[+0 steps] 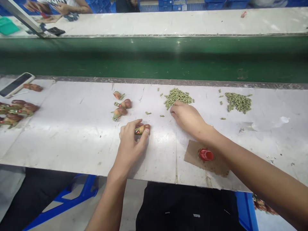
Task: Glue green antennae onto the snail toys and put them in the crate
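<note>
My left hand (132, 138) is closed around a small painted figurine (145, 128) with a brown rounded end and a green and orange patterned body, low over the white table. Just beyond it are several similar figurines (125, 103). My right hand (184, 116) has its fingers curled together at the near edge of a pile of short green pegs (177, 95); whatever is between the fingertips is hidden. Two loose pegs (162, 115) are between my hands. Under my right forearm sits a small red cap-like pot (206, 154) on a brown cardboard piece (192, 153).
A second peg pile (239, 102) is on the right. More figurines (18, 110) and a phone (17, 84) lie at the left. Beyond the table runs a green conveyor belt (154, 61), then another bench (154, 24) with a person's hands (61, 9) at its left.
</note>
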The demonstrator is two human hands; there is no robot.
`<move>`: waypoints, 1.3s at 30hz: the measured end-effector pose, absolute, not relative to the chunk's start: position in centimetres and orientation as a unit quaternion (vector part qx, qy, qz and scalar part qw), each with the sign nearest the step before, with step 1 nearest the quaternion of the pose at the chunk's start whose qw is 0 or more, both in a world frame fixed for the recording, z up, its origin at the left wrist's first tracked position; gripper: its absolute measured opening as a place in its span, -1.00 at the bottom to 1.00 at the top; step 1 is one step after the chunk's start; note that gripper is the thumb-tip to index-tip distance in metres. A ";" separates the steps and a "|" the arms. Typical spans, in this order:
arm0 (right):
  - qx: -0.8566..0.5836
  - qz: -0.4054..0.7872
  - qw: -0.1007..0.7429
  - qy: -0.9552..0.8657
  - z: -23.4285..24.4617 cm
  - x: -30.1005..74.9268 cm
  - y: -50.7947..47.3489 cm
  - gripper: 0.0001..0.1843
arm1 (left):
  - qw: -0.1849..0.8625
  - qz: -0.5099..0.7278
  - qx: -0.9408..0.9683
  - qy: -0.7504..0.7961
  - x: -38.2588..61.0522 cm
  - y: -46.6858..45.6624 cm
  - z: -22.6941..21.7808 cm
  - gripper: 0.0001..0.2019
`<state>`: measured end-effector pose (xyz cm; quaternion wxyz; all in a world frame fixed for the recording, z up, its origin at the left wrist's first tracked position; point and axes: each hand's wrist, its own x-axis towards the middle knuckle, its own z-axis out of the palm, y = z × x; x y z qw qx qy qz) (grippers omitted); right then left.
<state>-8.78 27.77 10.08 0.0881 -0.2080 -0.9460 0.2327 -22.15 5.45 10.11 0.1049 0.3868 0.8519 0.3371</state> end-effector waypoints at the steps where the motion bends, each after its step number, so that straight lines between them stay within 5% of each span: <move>1: -0.214 0.237 0.089 -0.943 10.2 -8.8 27.8 -0.67 | 0.117 0.337 0.391 0.849 -22.4 5.5 10.2 -0.69; 6: -0.267 0.302 0.114 -0.908 12.4 -7.1 27.1 -0.84 | 0.182 0.341 0.413 0.825 -22.7 5.3 11.1 -0.73; 15: -0.388 0.580 0.307 -0.647 15.4 5.7 22.7 -0.94 | 0.207 0.424 0.394 0.789 -20.1 4.4 10.2 -0.75; 22: -0.414 0.656 0.314 -0.548 12.8 9.8 18.8 -0.97 | 0.428 0.547 0.330 0.639 -12.7 5.7 11.7 -0.80; 26: -0.403 0.704 0.311 -0.496 12.4 9.8 16.8 -0.98 | 0.476 0.542 0.346 0.600 -8.7 7.0 12.1 -0.75; 30: -0.391 0.719 0.323 -0.475 12.6 9.7 15.6 -0.95 | 0.521 0.569 0.378 0.512 -6.7 7.9 12.0 -0.92; 39: -0.376 0.736 0.292 -0.481 12.8 10.3 15.5 -0.89 | 0.528 0.528 0.438 0.501 -7.4 7.2 11.2 -0.78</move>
